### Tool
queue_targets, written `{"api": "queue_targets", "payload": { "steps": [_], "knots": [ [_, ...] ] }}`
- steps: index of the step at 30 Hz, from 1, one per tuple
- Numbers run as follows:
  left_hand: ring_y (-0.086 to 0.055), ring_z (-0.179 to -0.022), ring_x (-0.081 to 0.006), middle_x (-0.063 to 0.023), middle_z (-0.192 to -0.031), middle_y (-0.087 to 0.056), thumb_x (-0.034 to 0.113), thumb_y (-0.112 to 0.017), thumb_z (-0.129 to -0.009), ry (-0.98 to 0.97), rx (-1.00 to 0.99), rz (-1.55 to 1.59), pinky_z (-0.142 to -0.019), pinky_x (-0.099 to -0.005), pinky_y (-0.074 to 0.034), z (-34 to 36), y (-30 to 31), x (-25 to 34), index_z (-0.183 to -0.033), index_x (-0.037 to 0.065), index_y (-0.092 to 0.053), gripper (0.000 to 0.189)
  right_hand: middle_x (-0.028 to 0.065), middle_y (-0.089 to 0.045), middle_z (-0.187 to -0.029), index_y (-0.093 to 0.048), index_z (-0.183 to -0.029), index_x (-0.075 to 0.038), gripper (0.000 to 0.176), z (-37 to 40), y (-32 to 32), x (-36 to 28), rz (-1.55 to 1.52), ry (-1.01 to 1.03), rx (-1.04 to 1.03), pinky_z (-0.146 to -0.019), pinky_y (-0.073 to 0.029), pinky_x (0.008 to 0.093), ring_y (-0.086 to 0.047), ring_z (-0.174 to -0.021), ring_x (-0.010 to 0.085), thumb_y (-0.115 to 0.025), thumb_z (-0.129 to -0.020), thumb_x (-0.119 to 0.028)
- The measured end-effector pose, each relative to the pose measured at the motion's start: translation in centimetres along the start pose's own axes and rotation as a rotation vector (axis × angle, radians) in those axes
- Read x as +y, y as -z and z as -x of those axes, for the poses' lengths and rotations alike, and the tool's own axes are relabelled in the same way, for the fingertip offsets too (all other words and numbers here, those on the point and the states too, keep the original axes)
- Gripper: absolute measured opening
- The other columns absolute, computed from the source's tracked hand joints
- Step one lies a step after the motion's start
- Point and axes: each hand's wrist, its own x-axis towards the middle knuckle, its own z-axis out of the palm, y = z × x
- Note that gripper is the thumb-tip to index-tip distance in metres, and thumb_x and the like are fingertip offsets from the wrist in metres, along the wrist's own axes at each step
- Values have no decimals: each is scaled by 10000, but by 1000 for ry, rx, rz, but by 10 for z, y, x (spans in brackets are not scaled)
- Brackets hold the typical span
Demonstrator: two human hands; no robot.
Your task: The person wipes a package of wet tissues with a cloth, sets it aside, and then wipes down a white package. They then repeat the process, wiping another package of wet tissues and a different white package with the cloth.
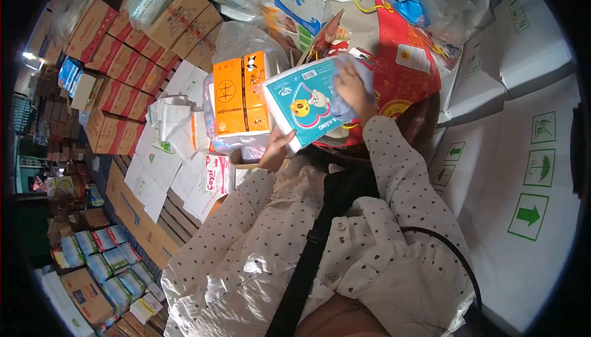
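Observation:
A teal and white package (pixel 305 106) with a cartoon picture is tilted in front of my body. My left hand (pixel 277 150) grips its lower left corner. On its right end lies my right hand (pixel 353 89), fingers against a greyish cloth or wrap (pixel 364 73); motion blurs that part. Just left of the package, an orange pack (pixel 241 94) rests on a plastic-wrapped bundle. A large red bag (pixel 403 60) stands open behind my right hand, with packets and printed papers inside it.
Brown and red cartons (pixel 120 60) are stacked at the left. White boxes (pixel 528 128) with green marks line the right side. A small red and white box (pixel 217 174) sits below the orange pack. Wrapped packs (pixel 104 257) fill the lower left.

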Motion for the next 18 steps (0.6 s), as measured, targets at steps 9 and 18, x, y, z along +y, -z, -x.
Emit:
{"api": "queue_targets", "payload": {
  "steps": [9,18],
  "knots": [
    [-371,-1369,-273,-145,-1479,-398,293,-725,-849,2,-20,-2,-1125,-394,-287,3,2,1,-1519,16,-194,899,229,-457,-1448,-564,-1345,-110,561,57,79,-79,-372,357,-272,-1062,-424,442,-481,-1297,409,-557,-790,-28],
    [-358,-1383,-269,-135,-1506,-367,339,-738,-842,76,-17,-50,-1116,-401,-296,1,4,5,-1535,33,-159,953,223,-554,-1345,-541,-1376,-143,520,-2,45,25,-45,-218,-175,-1006,-456,407,-530,-1232,398,-493,-858,-126]
  ]
}}
